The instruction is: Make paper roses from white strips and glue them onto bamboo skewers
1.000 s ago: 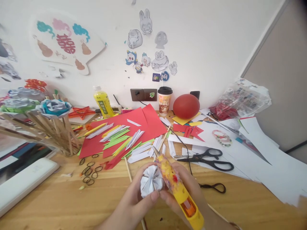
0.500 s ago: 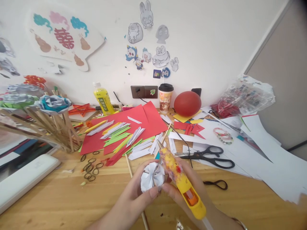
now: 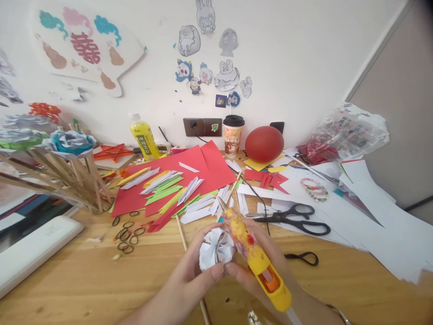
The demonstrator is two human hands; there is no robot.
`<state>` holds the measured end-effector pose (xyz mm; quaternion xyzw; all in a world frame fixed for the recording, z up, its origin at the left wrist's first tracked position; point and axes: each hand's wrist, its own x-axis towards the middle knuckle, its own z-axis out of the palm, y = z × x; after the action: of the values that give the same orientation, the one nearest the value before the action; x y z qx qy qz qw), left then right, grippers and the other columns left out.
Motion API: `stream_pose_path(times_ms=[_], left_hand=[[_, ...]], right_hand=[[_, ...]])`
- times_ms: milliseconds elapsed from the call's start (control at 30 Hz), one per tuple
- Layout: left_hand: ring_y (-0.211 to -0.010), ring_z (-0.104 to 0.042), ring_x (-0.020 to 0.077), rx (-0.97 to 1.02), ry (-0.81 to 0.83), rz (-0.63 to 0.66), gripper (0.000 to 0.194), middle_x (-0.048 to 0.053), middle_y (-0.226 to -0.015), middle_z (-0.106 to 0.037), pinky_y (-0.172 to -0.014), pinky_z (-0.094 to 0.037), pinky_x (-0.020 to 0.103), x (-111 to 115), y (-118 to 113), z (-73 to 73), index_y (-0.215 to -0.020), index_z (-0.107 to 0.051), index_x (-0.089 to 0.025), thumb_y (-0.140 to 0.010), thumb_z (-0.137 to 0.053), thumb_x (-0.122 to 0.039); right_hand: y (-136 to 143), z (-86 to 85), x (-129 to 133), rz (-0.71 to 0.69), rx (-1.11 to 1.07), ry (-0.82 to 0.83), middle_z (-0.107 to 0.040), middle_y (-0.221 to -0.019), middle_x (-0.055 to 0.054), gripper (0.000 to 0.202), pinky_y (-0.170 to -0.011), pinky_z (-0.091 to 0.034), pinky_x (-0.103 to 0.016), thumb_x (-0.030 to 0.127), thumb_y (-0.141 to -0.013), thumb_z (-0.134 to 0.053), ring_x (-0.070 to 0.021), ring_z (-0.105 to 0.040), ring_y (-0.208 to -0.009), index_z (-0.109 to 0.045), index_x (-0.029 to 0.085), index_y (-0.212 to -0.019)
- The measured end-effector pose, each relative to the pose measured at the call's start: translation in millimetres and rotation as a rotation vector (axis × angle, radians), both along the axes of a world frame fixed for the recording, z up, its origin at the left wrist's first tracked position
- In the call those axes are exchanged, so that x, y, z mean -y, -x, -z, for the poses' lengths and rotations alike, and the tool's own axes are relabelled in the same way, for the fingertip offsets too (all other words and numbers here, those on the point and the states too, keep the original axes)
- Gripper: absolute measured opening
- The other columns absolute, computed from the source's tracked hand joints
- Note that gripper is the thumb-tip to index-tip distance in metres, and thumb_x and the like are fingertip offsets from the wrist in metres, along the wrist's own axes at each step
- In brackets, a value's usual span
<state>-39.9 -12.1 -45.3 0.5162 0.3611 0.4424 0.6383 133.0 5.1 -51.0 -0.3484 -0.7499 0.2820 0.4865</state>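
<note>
A folded white paper flower [image 3: 215, 249] is gripped by my left hand [image 3: 194, 275], its thumb pressed against the lower edge. My right hand [image 3: 270, 241] is wrapped round a yellow hot glue gun [image 3: 259, 259], whose metal nozzle points up and left, beyond the flower. The right thumb tip comes close to the flower's right edge; whether it touches I cannot tell. Some right fingers are hidden behind the glue gun. A thin wooden stick [image 3: 181, 232] lies on the table and passes beneath my left hand.
Folded paper strips [image 3: 165, 187] lie on red sheets [image 3: 216, 164]. To the right are black scissors [image 3: 294, 219] and white paper [image 3: 338, 230]. Several rubber bands [image 3: 126, 234], a yellow bottle [image 3: 145, 140], a lidded cup [image 3: 233, 137], a red balloon [image 3: 264, 144] and paper flowers on sticks [image 3: 71, 142] surround the work.
The view has shifted slightly, so the background sits a little higher and further left. Both hands keep their holds, with the flower turned very slightly.
</note>
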Motion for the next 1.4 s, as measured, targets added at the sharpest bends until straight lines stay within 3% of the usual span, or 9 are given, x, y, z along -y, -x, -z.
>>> stream_pose_path(times_ms=[167, 400, 567, 733, 900, 1133, 1300, 1400], left_hand=[[-0.117, -0.050, 0.0244, 0.011, -0.009, -0.002, 0.046, 0.003, -0.126, -0.058, -0.096, -0.041, 0.031, 1, -1, -1.2, -0.123, -0.052, -0.030, -0.079, -0.062, -0.039], [-0.110, -0.056, 0.0257, 0.103, -0.006, -0.001, 0.052, 0.005, -0.123, -0.059, -0.091, -0.045, 0.034, 1, -3, 0.5, -0.124, -0.048, -0.030, -0.076, -0.067, -0.037], [-0.113, -0.054, 0.0271, 0.151, -0.091, -0.119, 0.054, 0.007, -0.126, -0.056, -0.088, -0.047, 0.032, -3, -6, 7.3, -0.121, -0.050, -0.029, -0.072, -0.072, -0.033], [-0.111, -0.054, 0.0236, 0.057, -0.171, -0.197, 0.048, 0.004, -0.118, -0.061, -0.090, -0.046, 0.028, -5, -4, 5.5, -0.115, -0.055, -0.030, -0.071, -0.072, -0.024], [-0.115, -0.054, 0.0231, 0.036, -0.118, -0.144, 0.047, 0.003, -0.124, -0.060, -0.095, -0.044, 0.030, -5, -1, 0.4, -0.119, -0.054, -0.032, -0.075, -0.069, -0.024], [-0.129, -0.039, 0.0265, -0.057, -0.131, -0.118, 0.051, 0.003, -0.142, -0.043, -0.107, -0.031, 0.039, -2, -1, 4.6, -0.129, -0.048, -0.033, -0.081, -0.063, -0.026], [-0.132, -0.035, 0.0266, 0.021, -0.086, -0.061, 0.052, 0.000, -0.145, -0.040, -0.107, -0.031, 0.039, 1, 2, 2.4, -0.131, -0.047, -0.035, -0.082, -0.062, -0.029], [-0.133, -0.032, 0.0278, 0.084, 0.045, -0.040, 0.044, 0.002, -0.143, -0.043, -0.106, -0.031, 0.041, 0, 5, -2.5, -0.129, -0.050, -0.032, -0.086, -0.053, -0.038]], right_hand=[[0, -2.1, 0, 0.029, 0.015, 0.007, -0.061, -0.115, -0.004, 0.054, -0.081, -0.052, -0.030, 0.011, -0.070, -0.064, -0.0226, -0.060, -0.104, -0.049, 0.029, -0.119], [0, -1.1, 0, 0.008, -0.011, -0.021, -0.058, -0.119, -0.006, 0.049, -0.084, -0.051, -0.032, 0.017, -0.072, -0.064, -0.0237, -0.058, -0.108, -0.050, 0.028, -0.118], [-1, -2.2, 1, 0.058, 0.003, -0.002, -0.061, -0.104, -0.003, 0.047, -0.079, -0.052, -0.032, 0.016, -0.071, -0.065, -0.0213, -0.062, -0.095, -0.051, 0.029, -0.113], [-4, 0.8, -3, 0.058, 0.027, 0.034, -0.061, -0.108, -0.005, 0.046, -0.074, -0.055, -0.035, 0.021, -0.072, -0.063, -0.0239, -0.063, -0.092, -0.050, 0.027, -0.116], [-4, 3.3, -8, 0.089, 0.022, -0.010, -0.063, -0.104, -0.005, 0.029, -0.076, -0.053, -0.034, 0.021, -0.073, -0.060, -0.0235, -0.062, -0.095, -0.056, 0.024, -0.101], [-4, 5.5, -7, 0.087, 0.065, -0.002, -0.061, -0.106, -0.005, 0.027, -0.080, -0.052, -0.032, 0.022, -0.074, -0.061, -0.0217, -0.060, -0.099, -0.054, 0.025, -0.100], [-4, 8.4, -8, 0.063, 0.045, -0.012, -0.061, -0.104, -0.005, 0.030, -0.077, -0.052, -0.031, 0.022, -0.074, -0.062, -0.0223, -0.061, -0.097, -0.054, 0.025, -0.102], [-2, 8.3, -7, 0.071, 0.007, 0.001, -0.062, -0.100, -0.005, 0.028, -0.075, -0.051, -0.031, 0.023, -0.073, -0.063, -0.0216, -0.061, -0.092, -0.054, 0.025, -0.099]])
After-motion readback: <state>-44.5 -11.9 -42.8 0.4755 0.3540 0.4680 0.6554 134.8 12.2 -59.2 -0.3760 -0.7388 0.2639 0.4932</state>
